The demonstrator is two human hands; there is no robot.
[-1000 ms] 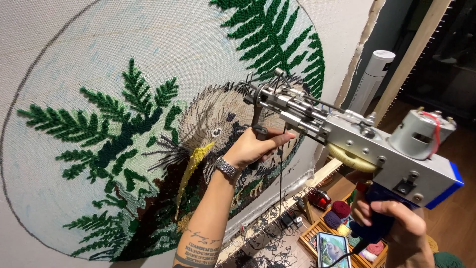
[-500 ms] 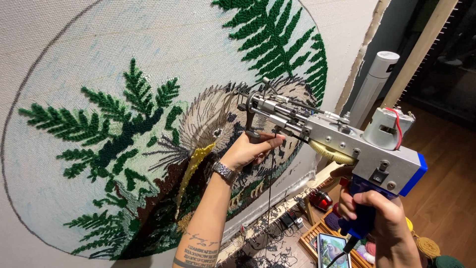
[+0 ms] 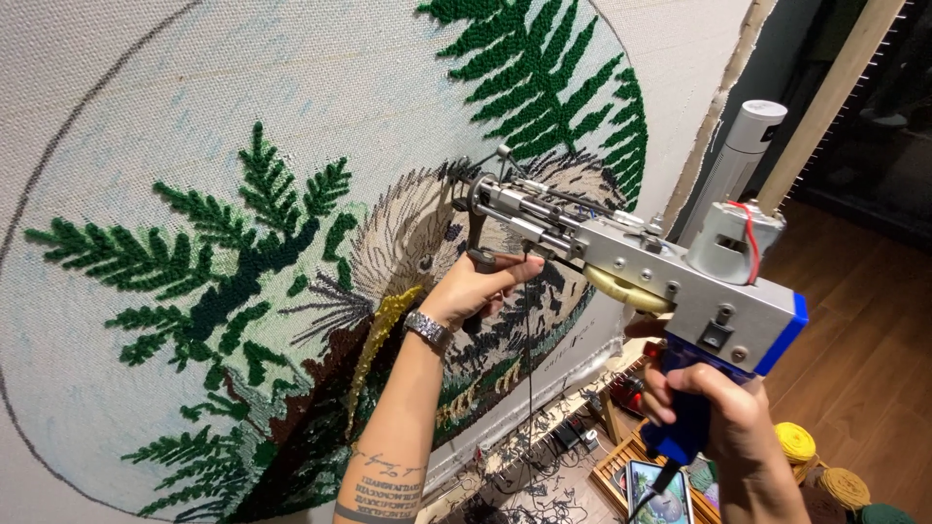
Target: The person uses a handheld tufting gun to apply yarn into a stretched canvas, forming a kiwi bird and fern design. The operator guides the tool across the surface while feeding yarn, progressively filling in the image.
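A person is holding a heavy-looking, rigid metal tufting gun against the rug cloth, right hand clamped on its blue handle, left hand gripping the front handle.

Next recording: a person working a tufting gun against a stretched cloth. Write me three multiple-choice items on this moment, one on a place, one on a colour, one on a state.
1. Where is the left hand?
A. on the front handle under the barrel of the tufting gun
B. flat on the floor
C. on the white tube

2. What colour is the grip held by the right hand?
A. red
B. blue
C. yellow

3. How does the gun's needle tip stand to the tufted cloth?
A. lying on the floor
B. pointing away from it
C. pointing at it, close to the brown and cream part

Answers: 1 A, the fingers wrap the front handle. 2 B, blue shows above and below the fist. 3 C, the tip lies at the picture's middle.
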